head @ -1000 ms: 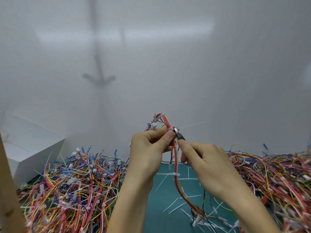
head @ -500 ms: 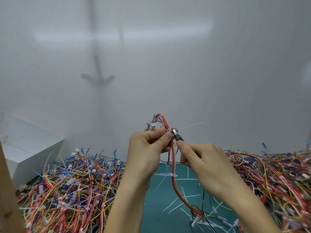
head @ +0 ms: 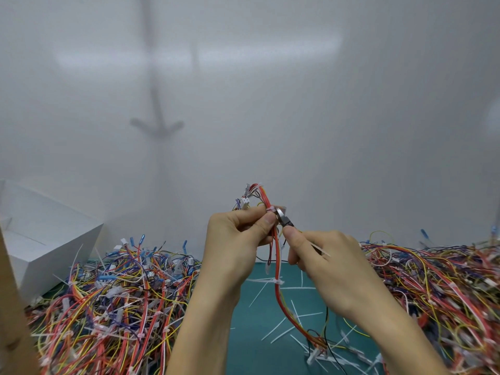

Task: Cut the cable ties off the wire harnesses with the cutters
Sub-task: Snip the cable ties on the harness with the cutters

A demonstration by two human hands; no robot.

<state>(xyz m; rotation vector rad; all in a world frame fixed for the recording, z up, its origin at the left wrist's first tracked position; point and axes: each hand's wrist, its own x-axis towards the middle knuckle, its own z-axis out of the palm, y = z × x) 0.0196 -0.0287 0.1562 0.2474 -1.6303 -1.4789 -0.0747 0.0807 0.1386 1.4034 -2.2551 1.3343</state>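
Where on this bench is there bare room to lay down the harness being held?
Only the green mat between the left wire pile and the right wire pile is open, though cut tie ends litter it. Both piles are crowded; a white box fills the far left.

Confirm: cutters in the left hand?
No, the right hand holds the cutters against the harness, which the left hand pinches.
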